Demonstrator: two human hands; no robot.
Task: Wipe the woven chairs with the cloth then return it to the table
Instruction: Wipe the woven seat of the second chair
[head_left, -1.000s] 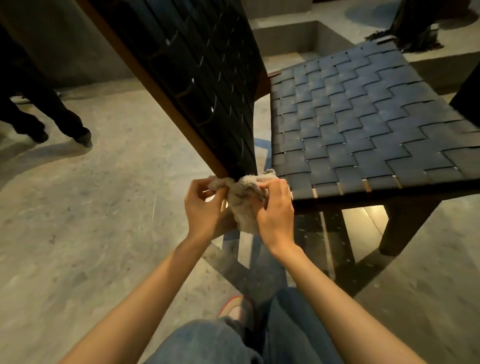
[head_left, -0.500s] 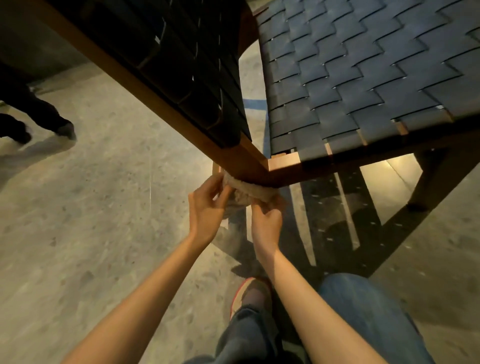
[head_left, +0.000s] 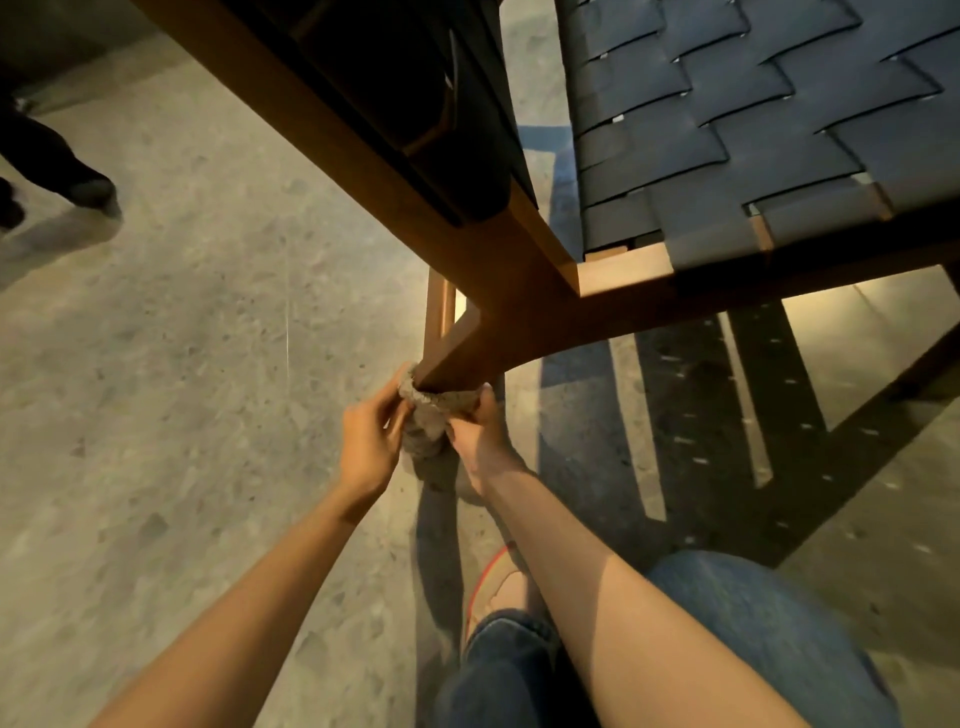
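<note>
On the head camera, I see the cloth (head_left: 431, 410) bunched round the near side of the chair's wooden leg (head_left: 457, 358), below the woven seat (head_left: 753, 130). My left hand (head_left: 366, 441) and right hand (head_left: 480, 436) each grip one side of it. Someone's dark shoe (head_left: 91, 189) stands well apart on the concrete floor (head_left: 182, 364).

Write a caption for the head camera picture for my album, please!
The left hand and right hand grip a grey cloth wrapped round the wooden leg of a woven chair.
</note>
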